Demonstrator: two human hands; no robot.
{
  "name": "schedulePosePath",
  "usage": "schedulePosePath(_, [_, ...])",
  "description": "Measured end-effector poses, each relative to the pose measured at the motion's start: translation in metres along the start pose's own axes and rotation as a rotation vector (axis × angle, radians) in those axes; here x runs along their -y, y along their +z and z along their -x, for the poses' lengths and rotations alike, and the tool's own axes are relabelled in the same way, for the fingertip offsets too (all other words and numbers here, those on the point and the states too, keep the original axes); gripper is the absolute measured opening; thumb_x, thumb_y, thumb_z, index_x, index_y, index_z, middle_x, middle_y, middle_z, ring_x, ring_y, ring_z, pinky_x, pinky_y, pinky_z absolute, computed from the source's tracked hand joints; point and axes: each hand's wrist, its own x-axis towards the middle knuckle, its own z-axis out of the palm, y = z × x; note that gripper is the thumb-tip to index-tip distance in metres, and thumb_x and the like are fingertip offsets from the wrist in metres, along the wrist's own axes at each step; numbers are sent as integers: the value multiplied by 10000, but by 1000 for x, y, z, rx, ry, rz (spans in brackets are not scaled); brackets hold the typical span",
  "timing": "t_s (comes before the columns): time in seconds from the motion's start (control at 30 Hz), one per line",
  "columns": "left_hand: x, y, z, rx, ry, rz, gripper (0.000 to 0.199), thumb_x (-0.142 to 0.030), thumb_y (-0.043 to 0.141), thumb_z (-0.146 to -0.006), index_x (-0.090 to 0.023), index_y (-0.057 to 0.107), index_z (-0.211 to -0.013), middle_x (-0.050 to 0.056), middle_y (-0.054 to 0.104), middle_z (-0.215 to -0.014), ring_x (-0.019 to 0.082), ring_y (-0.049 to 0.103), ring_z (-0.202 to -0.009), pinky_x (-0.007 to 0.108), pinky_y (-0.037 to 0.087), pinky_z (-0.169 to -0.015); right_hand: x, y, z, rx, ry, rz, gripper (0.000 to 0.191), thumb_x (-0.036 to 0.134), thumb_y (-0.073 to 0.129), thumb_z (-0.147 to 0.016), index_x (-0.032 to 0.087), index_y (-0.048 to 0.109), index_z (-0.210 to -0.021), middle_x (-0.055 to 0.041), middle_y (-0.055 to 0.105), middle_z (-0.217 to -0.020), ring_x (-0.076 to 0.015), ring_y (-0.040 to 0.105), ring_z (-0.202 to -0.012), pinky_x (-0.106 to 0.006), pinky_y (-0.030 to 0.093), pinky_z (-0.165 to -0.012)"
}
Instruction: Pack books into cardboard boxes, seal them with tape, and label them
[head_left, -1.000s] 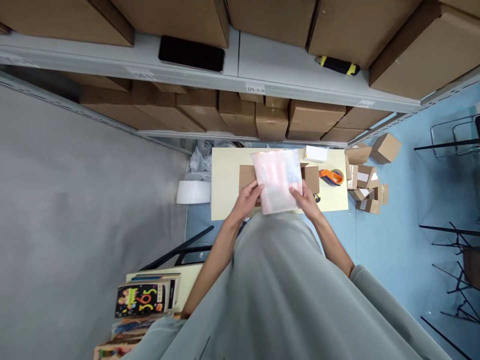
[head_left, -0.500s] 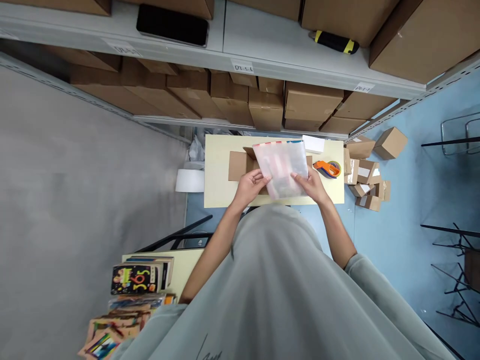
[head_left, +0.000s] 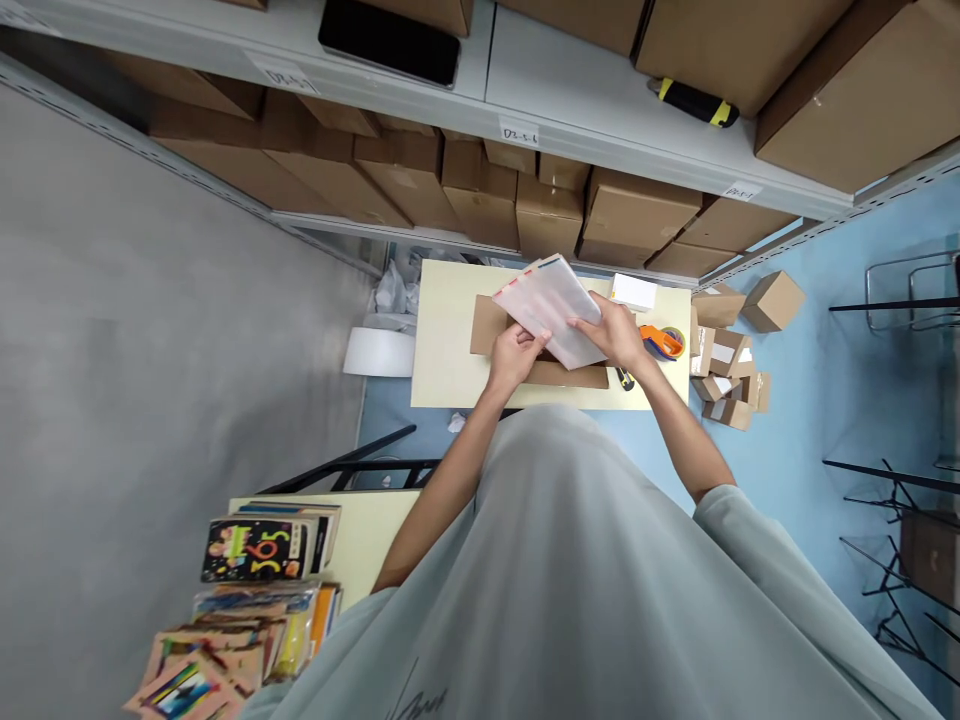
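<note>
Both hands hold a whitish, translucent packet [head_left: 551, 308] with red and blue marks along its upper edge, tilted above an open cardboard box [head_left: 566, 375]. My left hand [head_left: 516, 357] pinches its lower left edge. My right hand [head_left: 616, 330] grips its right side, thumb on the front. The box sits on a pale yellow table [head_left: 446, 340], partly hidden by the packet and hands. An orange tape dispenser [head_left: 661, 343] lies to the right of my right hand, and a small cutter [head_left: 625, 379] lies just below it.
A grey shelf [head_left: 570, 115] with cardboard boxes spans the top, bearing a black phone-like slab [head_left: 390, 42] and a black-yellow cutter [head_left: 694, 102]. A white box [head_left: 634, 291] is at the table's back. Small cartons [head_left: 724, 355] lie to the right, books [head_left: 259, 548] at lower left.
The packet has turned clockwise and tilted in my hands. My right hand has moved up along its side. The cutter on the table now shows, and the camera view has shifted slightly.
</note>
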Motion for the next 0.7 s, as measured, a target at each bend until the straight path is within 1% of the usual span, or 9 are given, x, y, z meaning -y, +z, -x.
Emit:
schedulePosePath(0.1, [1,-14,3,31,41,-308,342,-506,837,-922,-179,770,-993,122,848,-1014,326,806,-1008,471,635,-1002,1,1,-2,47,-23,126,318,460,643,-1084,251,749,-1299,-69,831,-1126,-358,741,-1149,-355,529,-971])
schedulePosePath(0.17, [4,-27,7,66,122,-488,251,-419,826,-939,-192,790,-1041,127,844,-1094,351,780,-1104,508,590,-1092,1,3,-6,79,-35,217,283,423,640,-1090,269,752,-1299,-74,834,-1171,-363,738,-1182,-351,521,-975])
schedulePosePath(0.23, [9,-41,14,78,220,-591,246,-354,834,-929,-206,800,-1122,138,823,-1210,380,717,-1254,538,532,-1182,-1,7,-12,126,-47,292,263,384,631,-1100,279,755,-1308,-85,833,-1227,-371,738,-1199,-367,523,-992])
schedulePosePath(0.3, [17,-54,22,70,293,-648,295,-344,839,-923,-214,803,-1186,151,783,-1326,397,630,-1394,551,474,-1256,-4,14,-20,191,-50,346,257,336,627,-1105,268,756,-1316,-111,832,-1251,-378,745,-1189,-392,527,-1012])
schedulePosePath(0.37, [27,-65,29,81,319,-680,362,-381,855,-916,-221,804,-1237,154,732,-1442,412,542,-1507,565,419,-1313,-9,24,-29,254,-42,379,251,283,639,-1095,247,759,-1312,-141,833,-1248,-381,751,-1178,-410,528,-1032])
schedulePosePath(0.47, [43,-77,34,168,297,-730,529,-425,947,-817,-245,808,-1295,139,654,-1581,462,408,-1629,611,362,-1357,-17,40,-42,322,-24,418,244,225,664,-1071,232,771,-1291,-159,833,-1242,-379,752,-1197,-416,526,-1056])
schedulePosePath(0.53, [52,-81,34,232,288,-761,586,-401,982,-762,-269,816,-1308,123,629,-1622,481,353,-1666,635,347,-1367,-23,51,-50,356,-19,441,242,212,679,-1061,234,780,-1280,-155,833,-1248,-373,752,-1213,-411,525,-1064])
schedulePosePath(0.6, [59,-83,33,265,296,-777,529,-351,954,-780,-284,831,-1290,111,655,-1595,469,361,-1670,646,332,-1378,-27,62,-57,389,-20,443,242,201,700,-1049,233,788,-1273,-147,831,-1270,-364,749,-1232,-402,520,-1082])
schedulePosePath(0.7, [63,-84,30,274,301,-765,415,-270,866,-833,-290,851,-1248,98,716,-1512,437,421,-1645,654,334,-1383,-34,79,-67,423,8,386,242,174,758,-1009,217,799,-1244,-136,826,-1310,-341,744,-1261,-374,515,-1109])
